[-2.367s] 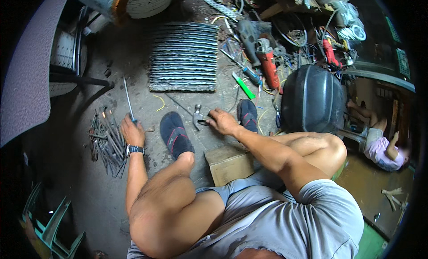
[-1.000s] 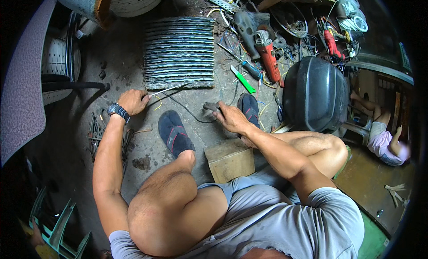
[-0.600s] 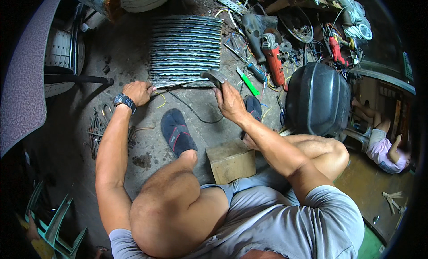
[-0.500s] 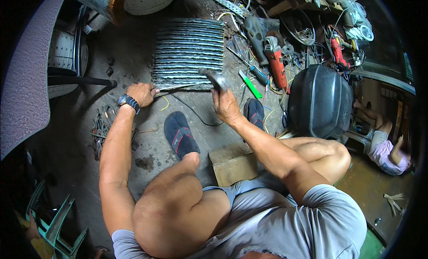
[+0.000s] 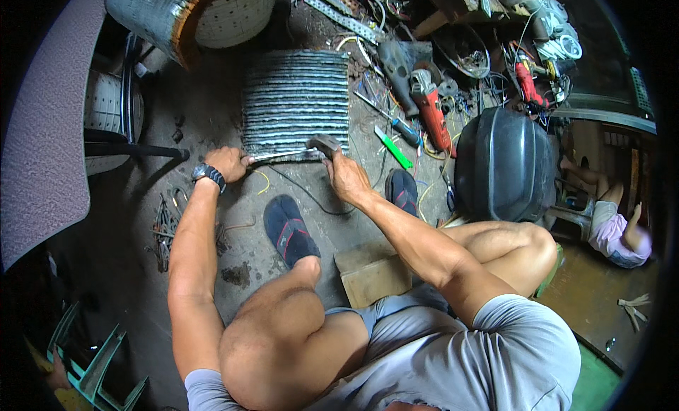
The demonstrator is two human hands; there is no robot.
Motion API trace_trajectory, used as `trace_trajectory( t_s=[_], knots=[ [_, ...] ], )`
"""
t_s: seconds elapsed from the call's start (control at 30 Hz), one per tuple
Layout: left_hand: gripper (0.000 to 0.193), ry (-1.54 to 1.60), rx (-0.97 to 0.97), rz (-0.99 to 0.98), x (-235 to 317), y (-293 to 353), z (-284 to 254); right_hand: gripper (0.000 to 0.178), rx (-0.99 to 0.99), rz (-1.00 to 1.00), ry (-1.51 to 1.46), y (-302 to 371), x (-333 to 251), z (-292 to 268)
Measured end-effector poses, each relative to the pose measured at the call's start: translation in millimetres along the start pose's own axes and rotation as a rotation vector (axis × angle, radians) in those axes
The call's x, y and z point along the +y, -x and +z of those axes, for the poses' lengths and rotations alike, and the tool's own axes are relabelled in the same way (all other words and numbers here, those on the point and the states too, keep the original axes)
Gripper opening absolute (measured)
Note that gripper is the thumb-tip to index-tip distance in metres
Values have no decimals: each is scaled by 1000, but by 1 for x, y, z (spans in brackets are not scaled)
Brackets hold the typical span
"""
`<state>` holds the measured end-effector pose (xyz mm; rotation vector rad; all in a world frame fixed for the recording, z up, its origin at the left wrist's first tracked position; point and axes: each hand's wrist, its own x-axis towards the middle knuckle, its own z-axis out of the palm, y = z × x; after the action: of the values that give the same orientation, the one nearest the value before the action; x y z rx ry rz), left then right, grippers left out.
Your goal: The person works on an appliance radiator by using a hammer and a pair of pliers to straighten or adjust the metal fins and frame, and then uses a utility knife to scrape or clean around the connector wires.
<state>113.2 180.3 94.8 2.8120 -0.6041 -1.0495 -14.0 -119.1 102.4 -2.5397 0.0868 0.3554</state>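
A ribbed, silvery-grey finned metal panel (image 5: 296, 100) lies flat on the floor ahead of me. My left hand (image 5: 226, 164), with a dark watch on its wrist, is closed round one end of a slim metal rod (image 5: 281, 155). The rod lies along the panel's near edge, pointing right. My right hand (image 5: 348, 177) grips a hammer (image 5: 324, 143); most of its handle is hidden in the hand. The hammer's head is at the rod's right end, and I cannot tell whether they touch.
Right of the panel lie a green utility knife (image 5: 393, 147), a blue screwdriver (image 5: 407, 133) and a red angle grinder (image 5: 433, 114). Beyond them stands a black plastic casing (image 5: 506, 163). Wires (image 5: 166, 227) are bundled at left. A cardboard box (image 5: 375, 273) sits between my legs. Another person (image 5: 615, 230) is far right.
The hammer has come down and left, from above the panel's near right corner to the rod's end. My left hand still holds the rod. The whole view has shifted slightly.
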Motion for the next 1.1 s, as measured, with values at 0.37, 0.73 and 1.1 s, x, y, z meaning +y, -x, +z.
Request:
trace_trajectory(
  t_s=[0.37, 0.73, 1.1],
  knots=[
    [46, 57, -153, -75, -16, -15, -13, 35, -101, 6, 14, -3, -21, 4],
    [46, 57, -122, -96, -9, -22, -17, 39, -2, -18, -11, -12, -2, 11],
    [50, -5, -123, -156, -40, -17, -10, 31, -171, -20, 84, -15, -27, 5]
  ],
)
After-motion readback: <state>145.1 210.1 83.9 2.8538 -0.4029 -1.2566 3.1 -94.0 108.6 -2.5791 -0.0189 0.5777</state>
